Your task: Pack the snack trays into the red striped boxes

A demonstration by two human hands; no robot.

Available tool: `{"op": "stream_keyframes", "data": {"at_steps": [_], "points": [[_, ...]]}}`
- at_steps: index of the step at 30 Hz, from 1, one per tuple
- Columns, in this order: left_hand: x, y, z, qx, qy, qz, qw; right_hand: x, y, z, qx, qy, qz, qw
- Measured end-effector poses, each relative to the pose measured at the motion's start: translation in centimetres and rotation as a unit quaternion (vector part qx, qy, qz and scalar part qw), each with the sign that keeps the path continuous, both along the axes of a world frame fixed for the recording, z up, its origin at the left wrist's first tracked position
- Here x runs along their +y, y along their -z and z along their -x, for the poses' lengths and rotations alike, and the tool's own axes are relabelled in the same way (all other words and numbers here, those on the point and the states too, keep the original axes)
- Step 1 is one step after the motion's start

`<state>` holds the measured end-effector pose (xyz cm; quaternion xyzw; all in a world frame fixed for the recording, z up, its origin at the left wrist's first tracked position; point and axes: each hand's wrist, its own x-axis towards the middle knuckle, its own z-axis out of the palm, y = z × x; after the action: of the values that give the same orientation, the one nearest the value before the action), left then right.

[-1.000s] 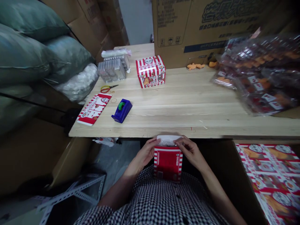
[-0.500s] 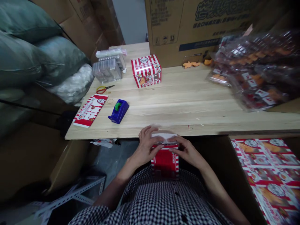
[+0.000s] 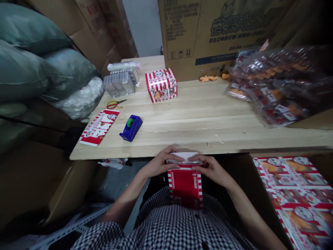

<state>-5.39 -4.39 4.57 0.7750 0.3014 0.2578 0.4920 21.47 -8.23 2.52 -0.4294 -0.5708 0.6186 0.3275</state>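
Observation:
A red box with striped edges (image 3: 185,185) is held upright between both hands, below the table's front edge and close to my checked shirt. My left hand (image 3: 161,162) pinches its upper left corner, fingers bent over the top. At the upper right corner, my right hand (image 3: 210,169) grips it the same way. A white flap (image 3: 186,156) shows at the top between my fingers, with a clear plastic edge just under it. The lower end of the box rests near the shirt.
On the wooden table (image 3: 182,121) are a striped box (image 3: 161,85), a blue tape dispenser (image 3: 131,128), scissors (image 3: 116,103), a flat carton (image 3: 100,127), plastic cases (image 3: 119,84) and bagged items (image 3: 275,90). A large cardboard box (image 3: 192,41) stands behind; printed boxes (image 3: 299,194) lie lower right.
The red box's front shows more fully and sits slightly lower in view. My left fingers have come down onto its top edge. The whole view has shifted a little.

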Motion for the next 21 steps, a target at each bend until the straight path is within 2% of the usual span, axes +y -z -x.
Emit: {"op": "stream_keyframes", "data": {"at_steps": [3,6,8,9,11,13,15,17,21], "points": [[-0.9,0.7,0.0,-0.011,0.010,0.015,1.000,-0.7,0.1,-0.4,-0.031,-0.040,-0.024,0.998],[-1.5,0.6,0.0,-0.031,0.020,0.024,0.999,-0.8,-0.6,-0.8,-0.047,-0.068,-0.060,0.995],[-1.9,0.3,0.0,-0.065,-0.017,0.056,0.996,-0.9,-1.0,-0.9,-0.045,-0.037,-0.060,0.997],[-2.2,0.2,0.0,-0.096,-0.056,0.088,0.990,-0.9,-1.1,-0.9,-0.044,-0.016,-0.056,0.997],[-2.8,0.2,-0.2,-0.182,-0.151,0.177,0.955,-1.1,-1.3,-0.9,-0.041,0.007,-0.046,0.998],[-3.4,0.7,-0.6,-0.256,-0.212,0.285,0.899,-1.3,-1.3,-0.8,-0.037,0.006,-0.039,0.999],[-4.0,1.4,-1.1,-0.298,-0.228,0.374,0.848,-1.4,-1.2,-0.7,-0.035,0.002,-0.036,0.999],[-4.6,2.2,-1.6,-0.323,-0.236,0.424,0.813,-1.4,-1.1,-0.6,-0.039,0.001,-0.040,0.998],[-5.6,2.7,-2.3,-0.340,-0.256,0.480,0.767,-1.7,-0.9,-0.8,-0.058,-0.001,-0.033,0.998]]}}
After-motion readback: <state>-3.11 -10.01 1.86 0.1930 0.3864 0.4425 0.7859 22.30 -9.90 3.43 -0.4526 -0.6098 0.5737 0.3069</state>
